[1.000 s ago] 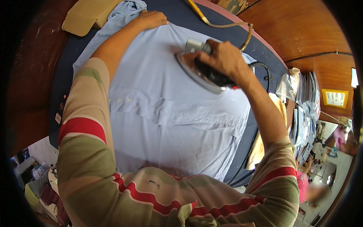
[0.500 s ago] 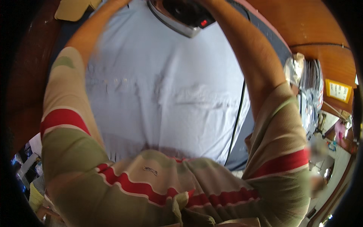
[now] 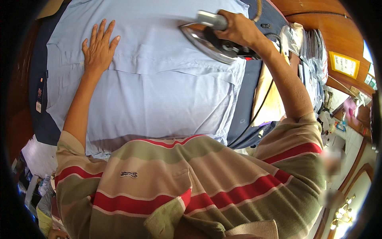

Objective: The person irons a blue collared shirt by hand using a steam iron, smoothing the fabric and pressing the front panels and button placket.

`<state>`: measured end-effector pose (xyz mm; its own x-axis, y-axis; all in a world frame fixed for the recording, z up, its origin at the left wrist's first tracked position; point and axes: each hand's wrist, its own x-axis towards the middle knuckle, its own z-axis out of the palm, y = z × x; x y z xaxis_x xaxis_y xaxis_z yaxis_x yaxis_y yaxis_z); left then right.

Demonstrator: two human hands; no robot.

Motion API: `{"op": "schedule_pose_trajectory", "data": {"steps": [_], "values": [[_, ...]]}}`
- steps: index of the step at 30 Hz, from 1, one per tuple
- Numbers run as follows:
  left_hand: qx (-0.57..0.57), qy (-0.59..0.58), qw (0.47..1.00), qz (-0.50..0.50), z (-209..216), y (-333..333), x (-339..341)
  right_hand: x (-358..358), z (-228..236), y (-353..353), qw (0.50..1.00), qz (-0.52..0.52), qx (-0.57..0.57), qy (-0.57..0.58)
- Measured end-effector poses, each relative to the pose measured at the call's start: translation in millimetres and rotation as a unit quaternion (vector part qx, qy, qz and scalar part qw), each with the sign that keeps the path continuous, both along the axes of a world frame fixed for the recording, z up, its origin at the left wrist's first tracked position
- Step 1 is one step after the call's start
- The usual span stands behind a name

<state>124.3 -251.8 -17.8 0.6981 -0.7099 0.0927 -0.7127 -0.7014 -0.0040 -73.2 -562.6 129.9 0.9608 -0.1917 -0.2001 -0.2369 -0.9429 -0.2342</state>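
Note:
A light blue garment (image 3: pixel 171 95) lies spread over a dark blue padded board (image 3: pixel 242 103), with creases across its middle and near its right edge. My left hand (image 3: pixel 100 46) rests flat on its upper left part, fingers spread. In my right hand (image 3: pixel 238 28) is a clothes iron (image 3: pixel 217 42), gripped by its handle at the garment's upper right. The iron is smeared by motion, and I cannot tell whether its soleplate touches the cloth. A black cord (image 3: pixel 260 105) trails from the iron down along the board's right side.
A cream cloth (image 3: pixel 268 93) lies on the board's right side, under the cord. Beyond it stand stacked folded clothes in clear plastic (image 3: pixel 314 55). A printed tag (image 3: pixel 39 95) lies by the garment's left edge. Wooden panelling (image 3: pixel 318 20) borders the far right.
My view has shifted, so both hands and more of the garment now show. The iron has moved right relative to my body. My left hand now lies flat on the cloth.

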Motion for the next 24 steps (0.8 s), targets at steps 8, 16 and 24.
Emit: {"op": "schedule_pose_trajectory", "data": {"steps": [8,16,24], "values": [[0.015,0.014,1.0,0.006,8,-6,-3,-69,-5,-69,0.994,-0.103,0.015,-0.035],[-0.039,-0.028,0.999,-0.024,38,-44,-31,-71,22,-69,0.965,-0.232,-0.063,-0.104],[-0.289,0.226,0.862,-0.35,49,-193,-253,-186,39,-32,0.925,-0.349,-0.095,-0.119]]}}
